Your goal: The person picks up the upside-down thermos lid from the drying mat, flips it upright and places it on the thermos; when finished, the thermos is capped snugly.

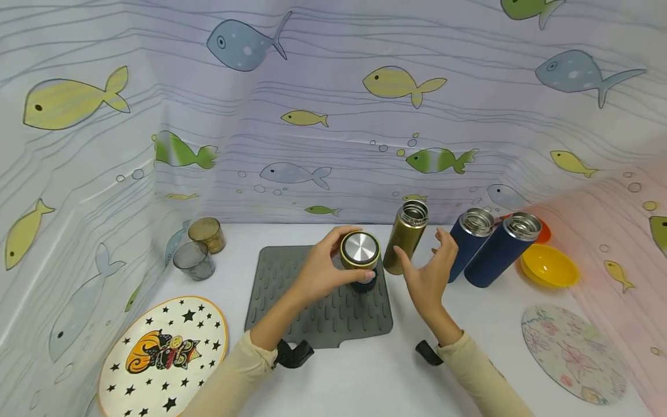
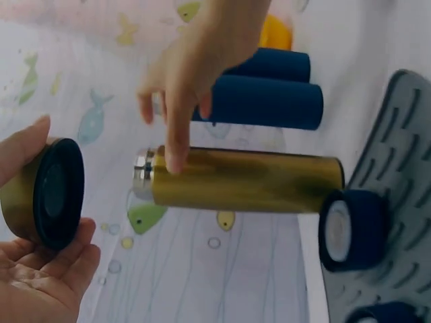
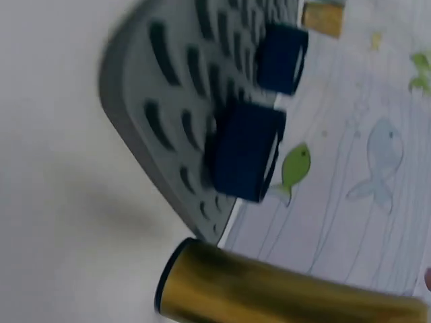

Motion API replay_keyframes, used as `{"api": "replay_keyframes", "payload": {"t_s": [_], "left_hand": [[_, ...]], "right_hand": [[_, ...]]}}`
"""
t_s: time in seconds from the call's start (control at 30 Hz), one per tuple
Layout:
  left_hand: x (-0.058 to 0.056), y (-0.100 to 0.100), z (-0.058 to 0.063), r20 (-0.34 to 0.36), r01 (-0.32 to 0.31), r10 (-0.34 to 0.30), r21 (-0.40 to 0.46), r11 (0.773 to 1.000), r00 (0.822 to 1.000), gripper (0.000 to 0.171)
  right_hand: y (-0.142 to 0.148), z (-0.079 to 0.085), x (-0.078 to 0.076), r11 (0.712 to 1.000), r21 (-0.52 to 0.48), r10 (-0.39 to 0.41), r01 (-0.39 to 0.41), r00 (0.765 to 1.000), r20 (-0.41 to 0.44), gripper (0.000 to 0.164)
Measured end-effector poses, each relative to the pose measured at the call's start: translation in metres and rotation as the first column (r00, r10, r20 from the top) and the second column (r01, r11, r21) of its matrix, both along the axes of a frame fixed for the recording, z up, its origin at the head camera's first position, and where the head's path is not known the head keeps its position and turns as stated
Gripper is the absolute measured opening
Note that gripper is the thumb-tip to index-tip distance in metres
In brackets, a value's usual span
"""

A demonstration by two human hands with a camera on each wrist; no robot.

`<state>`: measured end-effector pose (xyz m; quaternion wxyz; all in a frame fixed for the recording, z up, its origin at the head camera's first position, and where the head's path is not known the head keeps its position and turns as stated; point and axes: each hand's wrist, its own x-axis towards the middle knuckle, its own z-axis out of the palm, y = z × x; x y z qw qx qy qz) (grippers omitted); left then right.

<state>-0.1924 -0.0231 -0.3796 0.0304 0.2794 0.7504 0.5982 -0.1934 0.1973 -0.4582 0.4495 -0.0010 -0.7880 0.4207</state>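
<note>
My left hand [image 1: 325,267] grips a gold lid [image 1: 360,248] with a brushed silver top, thumb and fingers on opposite sides. In the left wrist view its dark underside faces the upright, uncapped gold bottle [image 2: 249,180]. My right hand [image 1: 428,284] is just right of that bottle, fingers spread and holding nothing; its thumb overlaps the bottle in the head view. Below the lid, two blue lids [image 3: 246,151] sit on the grey ridged mat [image 1: 312,313]; the head view mostly hides them behind my left hand and the gold lid.
Two uncapped blue bottles [image 1: 502,249] stand right of my right hand, beside a yellow bowl [image 1: 549,266] and an orange bowl [image 1: 545,233]. Two tinted glasses [image 1: 194,262] stand at the back left. A star-patterned placemat [image 1: 167,313] lies front left, a floral one [image 1: 573,353] front right.
</note>
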Motion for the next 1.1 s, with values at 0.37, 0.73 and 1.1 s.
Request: {"api": "replay_keyframes", "payload": {"t_s": [0.37,0.73,1.1], "left_hand": [[-0.039,0.061,0.014,-0.048,0.068,-0.067,0.013,0.998,0.997,0.072],[-0.04,0.085,0.012,-0.02,0.072,-0.071,0.08,0.994,0.997,0.073],[-0.031,0.113,-0.003,0.041,0.095,-0.097,0.042,0.995,0.994,0.074]], "right_hand": [[0.013,-0.006,-0.044,0.943,-0.308,0.22,-0.128,0.933,0.285,0.062],[0.011,-0.005,-0.003,0.969,-0.232,0.147,-0.089,0.958,0.246,0.065],[0.011,-0.013,0.024,0.968,-0.238,0.137,-0.079,0.961,0.239,0.06]]}}
